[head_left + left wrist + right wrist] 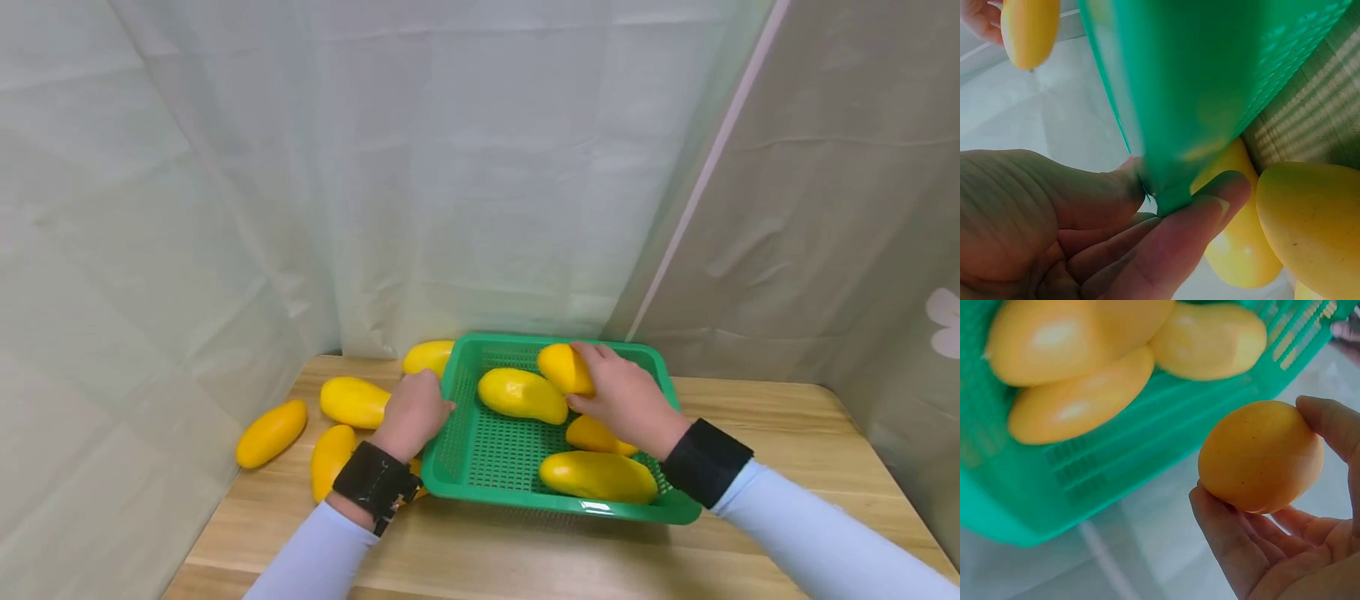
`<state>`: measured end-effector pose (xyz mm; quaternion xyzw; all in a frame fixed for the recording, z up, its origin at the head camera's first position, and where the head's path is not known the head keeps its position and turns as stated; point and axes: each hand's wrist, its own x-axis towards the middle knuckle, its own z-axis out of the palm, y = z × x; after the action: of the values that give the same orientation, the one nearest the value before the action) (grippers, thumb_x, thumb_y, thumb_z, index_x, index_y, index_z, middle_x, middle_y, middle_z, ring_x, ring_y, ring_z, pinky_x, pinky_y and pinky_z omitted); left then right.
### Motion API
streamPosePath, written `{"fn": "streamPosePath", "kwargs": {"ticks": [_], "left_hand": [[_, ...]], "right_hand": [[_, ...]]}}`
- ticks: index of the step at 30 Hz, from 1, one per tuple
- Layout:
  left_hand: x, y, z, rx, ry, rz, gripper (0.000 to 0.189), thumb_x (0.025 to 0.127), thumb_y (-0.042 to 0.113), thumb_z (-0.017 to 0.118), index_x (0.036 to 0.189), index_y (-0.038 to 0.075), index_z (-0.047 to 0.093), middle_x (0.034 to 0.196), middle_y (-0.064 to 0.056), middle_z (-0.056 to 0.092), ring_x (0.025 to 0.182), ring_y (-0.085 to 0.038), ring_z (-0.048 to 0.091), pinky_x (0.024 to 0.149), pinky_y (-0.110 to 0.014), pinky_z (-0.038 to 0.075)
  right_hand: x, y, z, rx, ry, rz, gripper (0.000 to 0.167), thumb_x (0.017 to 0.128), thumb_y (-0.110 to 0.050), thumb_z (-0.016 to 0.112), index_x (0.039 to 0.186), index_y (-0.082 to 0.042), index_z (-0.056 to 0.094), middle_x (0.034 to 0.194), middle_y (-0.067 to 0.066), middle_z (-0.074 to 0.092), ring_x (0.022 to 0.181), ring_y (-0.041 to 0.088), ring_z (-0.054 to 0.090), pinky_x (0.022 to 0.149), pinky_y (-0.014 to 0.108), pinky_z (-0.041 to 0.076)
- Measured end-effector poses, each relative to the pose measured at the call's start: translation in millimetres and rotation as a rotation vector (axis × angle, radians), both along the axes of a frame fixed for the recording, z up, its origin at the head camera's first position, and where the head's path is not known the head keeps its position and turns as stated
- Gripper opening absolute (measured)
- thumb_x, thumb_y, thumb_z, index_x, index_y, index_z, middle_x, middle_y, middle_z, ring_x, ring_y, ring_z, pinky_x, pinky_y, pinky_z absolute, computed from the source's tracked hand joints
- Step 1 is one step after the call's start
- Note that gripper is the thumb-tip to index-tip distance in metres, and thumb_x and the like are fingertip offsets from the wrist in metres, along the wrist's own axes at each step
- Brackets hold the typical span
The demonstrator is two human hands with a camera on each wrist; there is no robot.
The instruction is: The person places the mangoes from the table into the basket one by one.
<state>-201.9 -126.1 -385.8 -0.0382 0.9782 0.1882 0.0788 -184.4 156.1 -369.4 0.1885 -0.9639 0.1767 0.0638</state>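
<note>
My right hand (630, 398) grips a yellow mango (564, 368) between thumb and fingers, above the back right part of a green plastic basket (517, 495). In the right wrist view, the end of this held mango (1260, 456) faces the camera, with dark specks on its skin. Inside the basket lie a mango (521, 394) near the middle, another (588, 433) partly under my right hand, and a larger one (597, 477) along the front. My left hand (415, 408) pinches the basket's left rim; the left wrist view shows thumb and fingers (1179, 244) around its edge.
Several mangoes lie on the wooden table (255, 525) left of the basket: one (272, 433) far left, one (352, 402) beside my left hand, one (330, 458) nearer the front, another (427, 357) behind the rim. A pale curtain (480, 183) hangs behind the table.
</note>
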Motion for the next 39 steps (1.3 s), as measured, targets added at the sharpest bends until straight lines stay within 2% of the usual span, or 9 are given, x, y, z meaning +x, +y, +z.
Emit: {"fn": "streamPosePath", "kwargs": {"ticks": [5,12,20,24,28,32,36,39], "left_hand": [[-0.2,1.1,0.5,-0.005,-0.012,0.006,0.027,0.084,0.026,0.07,0.092,0.001,0.062,0.074,-0.009,0.059,0.062,-0.02,0.056,0.048,-0.026,0.043],[1.1,2.3,0.2,-0.004,-0.015,0.003,0.028,0.084,0.026,0.07,0.092,0.001,0.062,0.073,-0.009,0.059,0.061,-0.02,0.056,0.047,-0.026,0.044],[3.8,2.0,1.5,0.0,-0.019,0.005,0.028,0.084,0.026,0.069,0.093,0.001,0.062,0.072,-0.009,0.059,0.06,-0.019,0.056,0.047,-0.026,0.045],[5.2,1.4,2.1,0.009,-0.018,0.004,0.027,0.085,0.026,0.069,0.092,0.001,0.062,0.072,-0.009,0.059,0.059,-0.019,0.056,0.046,-0.026,0.045],[5.8,0.7,1.4,0.004,0.002,-0.003,0.026,0.084,0.025,0.069,0.09,0.001,0.062,0.07,-0.008,0.058,0.058,-0.019,0.056,0.046,-0.026,0.045],[6.1,0.2,0.6,-0.001,0.007,-0.008,0.026,0.084,0.025,0.07,0.09,0.001,0.062,0.07,-0.008,0.058,0.058,-0.019,0.056,0.046,-0.026,0.045],[6.8,0.5,1.2,0.003,-0.002,-0.003,0.027,0.084,0.026,0.069,0.089,0.0,0.063,0.07,-0.009,0.058,0.057,-0.019,0.056,0.046,-0.026,0.045],[7.4,0.7,2.0,0.005,-0.006,-0.003,0.027,0.085,0.026,0.069,0.089,0.0,0.062,0.07,-0.009,0.058,0.057,-0.019,0.056,0.045,-0.026,0.045]], "right_hand": [[0.8,-22,-4.8,0.045,0.011,0.068,0.071,0.077,-0.036,0.076,0.135,-0.01,0.044,0.12,0.008,0.06,0.091,0.02,0.062,0.075,0.036,0.055],[0.8,-38,-15.8,0.148,0.003,0.153,0.07,0.074,-0.038,0.078,0.132,-0.013,0.048,0.119,0.003,0.062,0.097,0.019,0.056,0.081,0.034,0.052],[1.0,-48,-26.9,0.225,-0.031,0.219,0.066,0.072,-0.035,0.078,0.13,-0.018,0.05,0.121,0.001,0.061,0.096,0.019,0.054,0.066,0.03,0.05],[1.8,-51,-30.4,0.232,-0.045,0.258,0.065,0.072,-0.031,0.079,0.129,-0.017,0.051,0.121,0.003,0.062,0.1,0.023,0.057,0.076,0.035,0.053],[3.0,-54,-33.3,0.239,-0.065,0.274,0.065,0.072,-0.028,0.078,0.129,-0.014,0.05,0.12,0.005,0.063,0.102,0.024,0.059,0.085,0.038,0.052],[3.9,-56,-35.3,0.24,-0.083,0.279,0.062,0.073,-0.027,0.078,0.127,-0.013,0.052,0.115,0.005,0.064,0.098,0.02,0.06,0.083,0.036,0.052],[3.2,-59,-37.7,0.228,-0.121,0.278,0.051,0.076,-0.024,0.076,0.122,-0.016,0.057,0.109,0.002,0.066,0.089,0.015,0.06,0.079,0.032,0.053],[2.1,-59,-38.6,0.224,-0.139,0.274,0.046,0.078,-0.022,0.075,0.12,-0.015,0.059,0.109,0.0,0.067,0.089,0.013,0.061,0.08,0.032,0.053]]}}
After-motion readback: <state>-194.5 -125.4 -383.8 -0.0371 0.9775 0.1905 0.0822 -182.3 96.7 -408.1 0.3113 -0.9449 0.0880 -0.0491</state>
